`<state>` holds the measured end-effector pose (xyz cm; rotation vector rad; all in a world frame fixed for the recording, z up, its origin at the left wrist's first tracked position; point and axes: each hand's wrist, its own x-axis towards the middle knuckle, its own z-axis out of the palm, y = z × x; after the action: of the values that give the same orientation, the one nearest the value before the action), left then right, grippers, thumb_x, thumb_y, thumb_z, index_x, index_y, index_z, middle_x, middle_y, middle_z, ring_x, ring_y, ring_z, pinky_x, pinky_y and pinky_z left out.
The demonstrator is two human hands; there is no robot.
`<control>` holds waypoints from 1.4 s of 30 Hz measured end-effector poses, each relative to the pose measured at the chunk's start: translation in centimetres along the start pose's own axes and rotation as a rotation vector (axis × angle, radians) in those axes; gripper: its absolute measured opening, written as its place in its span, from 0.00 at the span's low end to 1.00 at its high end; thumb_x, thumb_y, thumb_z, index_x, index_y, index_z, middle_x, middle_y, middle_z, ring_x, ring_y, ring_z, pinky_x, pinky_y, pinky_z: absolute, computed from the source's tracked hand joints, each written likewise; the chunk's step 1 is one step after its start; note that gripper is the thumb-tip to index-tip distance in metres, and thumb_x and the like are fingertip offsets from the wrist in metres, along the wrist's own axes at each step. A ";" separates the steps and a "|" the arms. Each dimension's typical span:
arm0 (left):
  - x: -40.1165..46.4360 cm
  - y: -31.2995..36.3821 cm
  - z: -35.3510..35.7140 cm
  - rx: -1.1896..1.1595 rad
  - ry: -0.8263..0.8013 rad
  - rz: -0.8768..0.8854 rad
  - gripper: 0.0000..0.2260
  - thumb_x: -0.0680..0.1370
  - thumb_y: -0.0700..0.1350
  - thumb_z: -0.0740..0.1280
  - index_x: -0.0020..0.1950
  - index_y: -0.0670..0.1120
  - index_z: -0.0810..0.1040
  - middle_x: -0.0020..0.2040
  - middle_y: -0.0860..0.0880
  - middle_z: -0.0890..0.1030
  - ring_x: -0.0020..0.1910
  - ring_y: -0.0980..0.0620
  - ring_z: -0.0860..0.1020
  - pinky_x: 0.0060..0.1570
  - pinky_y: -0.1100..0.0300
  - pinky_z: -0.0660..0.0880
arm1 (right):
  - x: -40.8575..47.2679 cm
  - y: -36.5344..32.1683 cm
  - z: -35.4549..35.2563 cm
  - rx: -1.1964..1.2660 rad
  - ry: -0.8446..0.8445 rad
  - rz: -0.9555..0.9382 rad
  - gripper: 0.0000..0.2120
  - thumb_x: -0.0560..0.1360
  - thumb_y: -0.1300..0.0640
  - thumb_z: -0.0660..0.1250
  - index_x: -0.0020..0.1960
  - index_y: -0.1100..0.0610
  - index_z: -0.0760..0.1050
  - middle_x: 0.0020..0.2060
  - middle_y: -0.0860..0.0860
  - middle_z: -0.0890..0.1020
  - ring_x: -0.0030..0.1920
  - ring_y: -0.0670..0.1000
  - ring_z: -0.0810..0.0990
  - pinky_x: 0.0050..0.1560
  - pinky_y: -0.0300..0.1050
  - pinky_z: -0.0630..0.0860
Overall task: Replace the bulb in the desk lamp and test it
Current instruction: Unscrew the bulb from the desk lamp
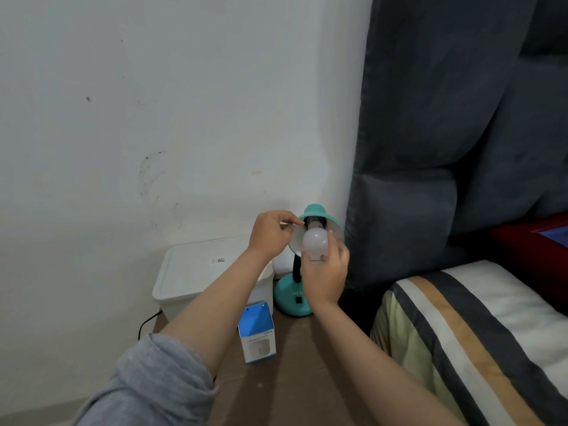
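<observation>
Two hands (270, 232) work above brown nightstand (292, 364) beside white wall (153, 103).

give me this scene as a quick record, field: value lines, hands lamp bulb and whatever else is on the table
left hand: pinches the rim of the lamp shade
right hand: grips the white bulb from below
bulb: unlit, its base at the socket inside the shade
lamp base: teal, stands on the brown table
bulb box: blue and white, upright, top flap open, in front of the lamp
white lidded bin: left of the lamp, by the wall
bed: striped, to the right
</observation>
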<state>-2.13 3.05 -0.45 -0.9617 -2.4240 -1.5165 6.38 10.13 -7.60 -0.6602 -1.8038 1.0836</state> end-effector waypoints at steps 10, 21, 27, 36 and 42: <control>0.1 -0.3 0.1 -0.005 0.004 -0.007 0.12 0.72 0.31 0.65 0.42 0.45 0.84 0.40 0.51 0.82 0.38 0.57 0.80 0.43 0.75 0.74 | 1.3 -1.1 -0.1 0.085 -0.003 0.096 0.21 0.71 0.56 0.71 0.63 0.57 0.72 0.58 0.56 0.75 0.55 0.55 0.76 0.49 0.44 0.73; 0.0 -0.2 0.1 0.003 -0.007 -0.007 0.12 0.72 0.31 0.65 0.42 0.45 0.84 0.42 0.51 0.83 0.38 0.57 0.80 0.42 0.76 0.73 | 1.4 -0.7 0.1 -0.053 -0.014 -0.078 0.22 0.67 0.67 0.68 0.59 0.51 0.78 0.61 0.52 0.73 0.56 0.57 0.69 0.44 0.40 0.67; 0.1 -0.2 0.0 -0.004 0.004 -0.013 0.12 0.73 0.31 0.65 0.42 0.45 0.84 0.42 0.51 0.83 0.38 0.58 0.80 0.40 0.78 0.72 | 1.0 0.0 -0.2 -0.104 -0.037 -0.124 0.27 0.69 0.62 0.71 0.67 0.52 0.71 0.65 0.53 0.71 0.61 0.58 0.70 0.55 0.51 0.75; 0.0 0.0 0.0 0.024 0.007 -0.004 0.12 0.73 0.31 0.64 0.43 0.44 0.84 0.44 0.49 0.84 0.40 0.54 0.80 0.39 0.80 0.70 | 0.3 -1.7 0.5 0.181 0.046 0.224 0.33 0.72 0.50 0.70 0.71 0.59 0.61 0.66 0.57 0.70 0.61 0.57 0.74 0.50 0.40 0.71; -0.1 0.1 -0.1 0.017 0.007 -0.008 0.12 0.72 0.30 0.64 0.43 0.44 0.84 0.44 0.48 0.84 0.38 0.57 0.79 0.39 0.80 0.70 | 0.9 -2.0 0.7 0.214 0.075 0.241 0.23 0.71 0.57 0.71 0.65 0.58 0.70 0.59 0.53 0.72 0.52 0.50 0.74 0.48 0.41 0.70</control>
<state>-1.99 2.98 -0.39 -0.9431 -2.4348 -1.4973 5.30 9.61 -5.59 -0.7904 -1.5455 1.3717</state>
